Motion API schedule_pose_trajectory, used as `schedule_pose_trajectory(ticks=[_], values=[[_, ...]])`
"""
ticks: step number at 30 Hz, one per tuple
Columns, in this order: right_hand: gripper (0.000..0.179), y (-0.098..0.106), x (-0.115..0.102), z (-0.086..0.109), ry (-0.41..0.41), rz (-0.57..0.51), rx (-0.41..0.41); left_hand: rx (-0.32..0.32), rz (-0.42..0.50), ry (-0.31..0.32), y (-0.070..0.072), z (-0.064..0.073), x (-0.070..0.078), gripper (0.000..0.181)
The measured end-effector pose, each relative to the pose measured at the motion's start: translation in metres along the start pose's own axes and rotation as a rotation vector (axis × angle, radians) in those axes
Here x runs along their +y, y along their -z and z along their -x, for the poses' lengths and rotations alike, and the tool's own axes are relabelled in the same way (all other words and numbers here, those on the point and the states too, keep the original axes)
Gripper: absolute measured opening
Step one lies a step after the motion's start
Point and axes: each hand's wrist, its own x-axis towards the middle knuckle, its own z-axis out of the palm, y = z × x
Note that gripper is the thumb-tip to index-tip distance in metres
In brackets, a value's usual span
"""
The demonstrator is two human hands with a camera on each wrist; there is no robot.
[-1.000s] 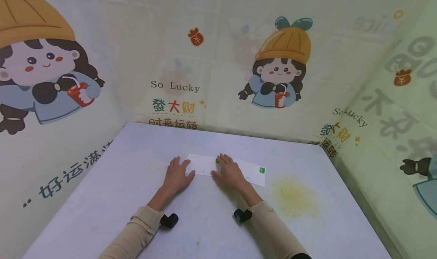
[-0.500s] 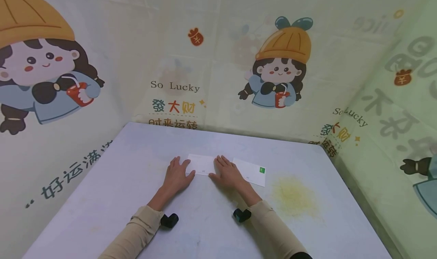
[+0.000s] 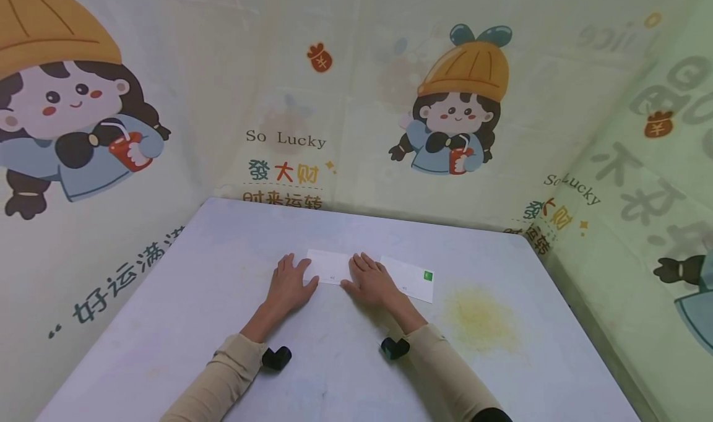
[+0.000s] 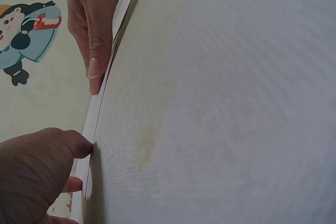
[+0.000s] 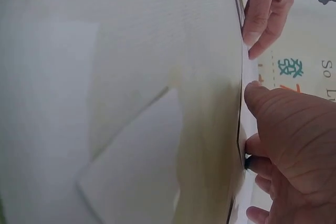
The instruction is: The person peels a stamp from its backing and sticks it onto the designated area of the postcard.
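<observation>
Two white envelopes lie side by side on the white table in the head view. My left hand (image 3: 289, 284) rests at the left end of the left envelope (image 3: 331, 267), its fingers spread. Over that envelope's right end lies my right hand (image 3: 372, 281), fingers straight and close together, covering the corner there. Beyond it, the right envelope (image 3: 409, 276) shows a green stamp (image 3: 427, 276) in its upper right corner. In the right wrist view, the thumb (image 5: 257, 98) is by the left envelope's near edge. Both wrist views see the envelopes almost edge-on.
The white table (image 3: 223, 323) carries a yellow stain (image 3: 481, 320) to the right. A printed cloth (image 3: 356, 100) hangs behind it and at the sides. A black wrist camera (image 3: 276, 359) sits at the left cuff, another (image 3: 395, 348) at the right.
My right hand has shifted slightly left along the left envelope, and its green stamp has gone out of sight beneath the fingers. The left hand and both envelopes have stayed in place.
</observation>
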Motion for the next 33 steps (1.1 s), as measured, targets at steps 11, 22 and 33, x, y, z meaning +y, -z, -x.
schedule_pose_trajectory(ticks=[11, 22, 33], values=[[0.067, 0.001, 0.003, -0.001, -0.017, 0.004, -0.038, 0.0, -0.017, -0.001, 0.0, -0.001, -0.001, 0.056], [0.069, 0.001, 0.006, 0.0, -0.01, -0.013, -0.039, 0.004, -0.016, -0.016, 0.0, -0.001, 0.0, 0.056], [0.072, -0.001, 0.012, 0.0, -0.007, -0.006, -0.05, 0.0, -0.017, -0.017, 0.0, -0.002, -0.002, 0.055]])
